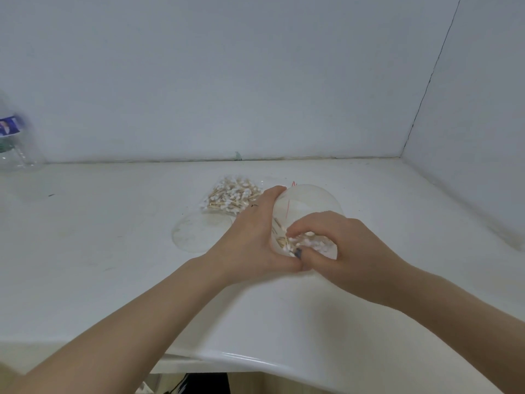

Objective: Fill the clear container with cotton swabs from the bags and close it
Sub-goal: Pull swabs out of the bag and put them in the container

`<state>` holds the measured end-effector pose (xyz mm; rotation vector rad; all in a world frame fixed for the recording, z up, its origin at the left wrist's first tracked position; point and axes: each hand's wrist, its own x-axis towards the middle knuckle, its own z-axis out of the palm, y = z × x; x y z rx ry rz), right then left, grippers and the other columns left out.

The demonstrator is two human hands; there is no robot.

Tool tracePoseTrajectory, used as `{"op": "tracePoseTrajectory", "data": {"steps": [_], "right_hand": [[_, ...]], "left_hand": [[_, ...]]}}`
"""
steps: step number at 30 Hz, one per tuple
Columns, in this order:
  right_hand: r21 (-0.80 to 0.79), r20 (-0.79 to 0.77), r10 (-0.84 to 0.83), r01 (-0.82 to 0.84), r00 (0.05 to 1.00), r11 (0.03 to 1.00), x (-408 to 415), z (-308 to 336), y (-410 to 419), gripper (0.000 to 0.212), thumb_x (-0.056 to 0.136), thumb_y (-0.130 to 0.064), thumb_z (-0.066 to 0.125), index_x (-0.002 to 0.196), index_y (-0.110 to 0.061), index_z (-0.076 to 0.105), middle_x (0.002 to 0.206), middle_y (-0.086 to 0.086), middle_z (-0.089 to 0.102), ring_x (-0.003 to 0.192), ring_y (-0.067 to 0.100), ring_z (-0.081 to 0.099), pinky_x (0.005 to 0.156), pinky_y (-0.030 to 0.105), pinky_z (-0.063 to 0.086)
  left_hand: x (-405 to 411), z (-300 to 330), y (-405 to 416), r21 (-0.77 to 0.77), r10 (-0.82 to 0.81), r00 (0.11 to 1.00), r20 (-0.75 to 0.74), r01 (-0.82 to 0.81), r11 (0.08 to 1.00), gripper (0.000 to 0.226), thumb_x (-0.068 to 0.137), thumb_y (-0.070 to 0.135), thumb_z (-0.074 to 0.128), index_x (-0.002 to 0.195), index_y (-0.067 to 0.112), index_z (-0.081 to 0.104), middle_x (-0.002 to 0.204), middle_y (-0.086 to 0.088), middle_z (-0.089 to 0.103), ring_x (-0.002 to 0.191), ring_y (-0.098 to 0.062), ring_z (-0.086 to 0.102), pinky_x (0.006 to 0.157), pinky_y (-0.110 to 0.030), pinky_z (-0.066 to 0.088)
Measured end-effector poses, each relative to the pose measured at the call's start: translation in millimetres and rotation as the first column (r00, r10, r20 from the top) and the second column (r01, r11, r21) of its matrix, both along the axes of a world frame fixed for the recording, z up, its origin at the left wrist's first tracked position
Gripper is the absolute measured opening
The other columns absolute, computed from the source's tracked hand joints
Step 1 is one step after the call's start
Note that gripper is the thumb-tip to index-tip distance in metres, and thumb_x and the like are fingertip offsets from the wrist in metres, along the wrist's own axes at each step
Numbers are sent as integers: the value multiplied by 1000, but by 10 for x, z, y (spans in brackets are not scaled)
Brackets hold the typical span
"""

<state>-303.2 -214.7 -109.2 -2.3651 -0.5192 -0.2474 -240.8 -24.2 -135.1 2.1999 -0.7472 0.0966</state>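
Cotton swabs (301, 242) are partly filling the clear container (309, 203); I am gripping it with left hand (255, 237), right hand (341, 245) pinching swabs in. Lid (199, 233) lying unused on bench (113, 251).

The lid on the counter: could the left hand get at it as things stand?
Probably yes. The lid lies flat beside the left hand with nothing on it, but that hand is gripping the clear container and would need to let go first.
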Motion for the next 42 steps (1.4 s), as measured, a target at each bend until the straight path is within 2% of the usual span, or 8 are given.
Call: {"op": "tracePoseTrajectory", "data": {"steps": [9, 13, 16, 21, 26, 32, 37, 42], "right_hand": [[-106, 96, 73, -62, 993, 992, 98, 22, -20, 20, 92, -11, 63, 96, -29, 72, 89, -15, 66, 87, 7, 59, 73, 15, 42], [14, 309, -34, 31, 950, 999, 84, -18, -105, 19, 90, -1, 65, 94, -18, 72, 87, -13, 66, 82, 7, 62, 74, 13, 46], [149, 349, -166, 120, 922, 981, 48, -92, -144, 19, 87, 2, 67, 94, -15, 72, 88, -15, 70, 86, 2, 67, 79, 11, 50], [-59, 333, -59, 84, 941, 995, -11, -238, -153, 20, 85, -4, 72, 92, -22, 74, 89, -18, 70, 84, 1, 64, 78, 20, 48], [-129, 228, 3, 28, 974, 991, 32, -68, -165, 20, 90, -10, 66, 95, -27, 74, 88, -16, 70, 81, -4, 58, 73, 13, 43], [-213, 176, 39, -1, 984, 977, 132, 113, -116, 33, 92, -2, 53, 104, -26, 72, 98, -13, 64, 88, 7, 58, 77, 26, 47], [-261, -122, 48, -79, 991, 962, 143, 201, -34, 46, 91, 0, 42, 106, -32, 71, 103, -17, 64, 95, 3, 61, 83, 19, 49], [-237, -219, 9, -62, 976, 969, 124, 275, -101, 38, 91, -8, 51, 103, -42, 64, 102, -19, 63, 93, 0, 59, 76, 14, 45]], "left_hand": [[-3, 13, 14, 25, 4, 1000, -5, -4, 1000, 111, 61, 48, 95, 145, 44, 22, 134, 25, 48, 130, -5, 47, 106, -34, 47], [13, -2, 22, 35, 12, 1000, -18, -12, 999, 116, 59, 54, 93, 148, 45, 20, 137, 23, 47, 130, -7, 48, 106, -36, 47], [15, -6, 21, 50, 22, 1000, -20, -21, 999, 118, 58, 57, 92, 149, 45, 18, 141, 20, 44, 131, -10, 46, 107, -37, 46], [18, 7, 11, 64, 20, 999, -25, -18, 998, 122, 57, 59, 92, 152, 41, 18, 147, 19, 41, 137, -9, 42, 111, -38, 44], [-7, 25, 1, 68, 9, 1000, -4, -9, 998, 116, 61, 52, 94, 149, 42, 20, 142, 22, 41, 133, -6, 43, 110, -34, 44], [2, 11, 8, 82, 15, 1000, -8, -15, 997, 120, 59, 58, 92, 151, 41, 18, 147, 18, 40, 138, -11, 40, 112, -41, 42], [-4, 8, 15, 94, 17, 1000, -4, -17, 995, 121, 59, 57, 93, 151, 40, 17, 146, 17, 41, 136, -11, 42, 111, -40, 43], [-4, 10, 4, 89, 16, 1000, 2, -16, 996, 122, 57, 61, 91, 152, 40, 18, 147, 16, 41, 138, -13, 41, 111, -41, 43]]}}
